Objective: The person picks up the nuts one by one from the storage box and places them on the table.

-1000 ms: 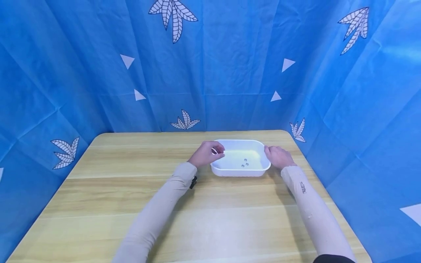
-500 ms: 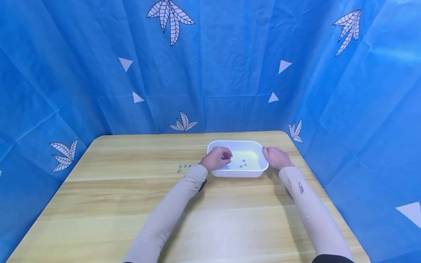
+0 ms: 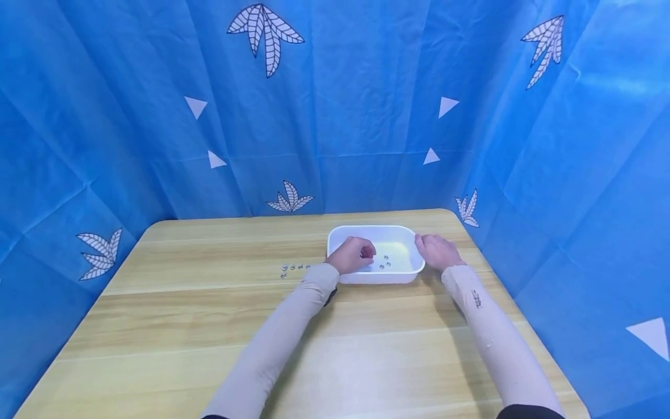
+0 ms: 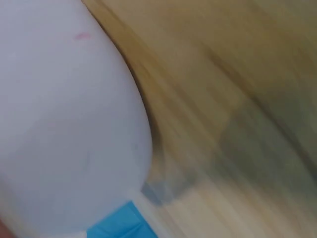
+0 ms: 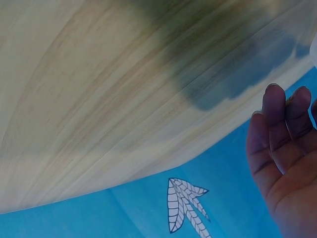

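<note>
While the right hand (image 3: 438, 251) pinches the right end of the white tray (image 3: 381, 279) in the head view, probably to steady it, the left hand (image 3: 352, 255) hangs over the tray's left part, thumb and fingers curved toward each other; whether they pinch anything, I cannot tell. Three small glassy pieces (image 3: 388, 264) lie inside, just right of its fingertips; matching pieces (image 3: 285, 268) sit on the table (image 3: 366, 361) left of the tray, apparently lined up deliberately. The left wrist view shows mainly a pale rounded surface, seemingly the tray's wall. The right wrist view shows right-hand fingers loosely bent near the tray's edge.
</note>
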Tool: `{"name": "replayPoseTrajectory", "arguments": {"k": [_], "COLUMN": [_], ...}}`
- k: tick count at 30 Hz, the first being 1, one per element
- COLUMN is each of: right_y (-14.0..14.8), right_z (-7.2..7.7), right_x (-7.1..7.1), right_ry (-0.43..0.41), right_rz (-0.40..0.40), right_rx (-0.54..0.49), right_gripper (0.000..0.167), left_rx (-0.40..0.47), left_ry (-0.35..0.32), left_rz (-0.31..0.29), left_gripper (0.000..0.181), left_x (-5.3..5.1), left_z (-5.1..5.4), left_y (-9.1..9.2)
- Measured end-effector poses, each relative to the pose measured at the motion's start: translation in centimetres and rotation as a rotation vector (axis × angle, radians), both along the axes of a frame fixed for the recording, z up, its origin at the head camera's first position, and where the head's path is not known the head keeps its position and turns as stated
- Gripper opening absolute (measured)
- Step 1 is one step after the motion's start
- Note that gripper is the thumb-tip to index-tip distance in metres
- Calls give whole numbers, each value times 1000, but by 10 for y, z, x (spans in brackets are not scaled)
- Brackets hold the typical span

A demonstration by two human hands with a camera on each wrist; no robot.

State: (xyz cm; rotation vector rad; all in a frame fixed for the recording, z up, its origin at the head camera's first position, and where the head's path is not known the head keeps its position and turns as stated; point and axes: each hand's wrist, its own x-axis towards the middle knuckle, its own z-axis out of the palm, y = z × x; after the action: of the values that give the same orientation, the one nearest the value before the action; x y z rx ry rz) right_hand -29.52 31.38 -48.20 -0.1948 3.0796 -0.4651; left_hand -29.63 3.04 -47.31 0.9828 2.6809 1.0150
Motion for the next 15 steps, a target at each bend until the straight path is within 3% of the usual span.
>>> {"name": "replayPoseTrajectory", "arguments": {"k": [7,15], "right_y": [1,4], "right_z": [-1,0], "right_x": [1,1], "right_ry": [-16,-10], "right_rz": [0,7], "right_rx": [-2,-11], "right_gripper": [75,73], "left_rx": [-16,-81], "left_ry": [-52,-40], "left_rz": [12,28], "left_gripper": [19,17], "left_x": [-5,-11], "left_z": [-3,-5], "left_y": [9,15]}}
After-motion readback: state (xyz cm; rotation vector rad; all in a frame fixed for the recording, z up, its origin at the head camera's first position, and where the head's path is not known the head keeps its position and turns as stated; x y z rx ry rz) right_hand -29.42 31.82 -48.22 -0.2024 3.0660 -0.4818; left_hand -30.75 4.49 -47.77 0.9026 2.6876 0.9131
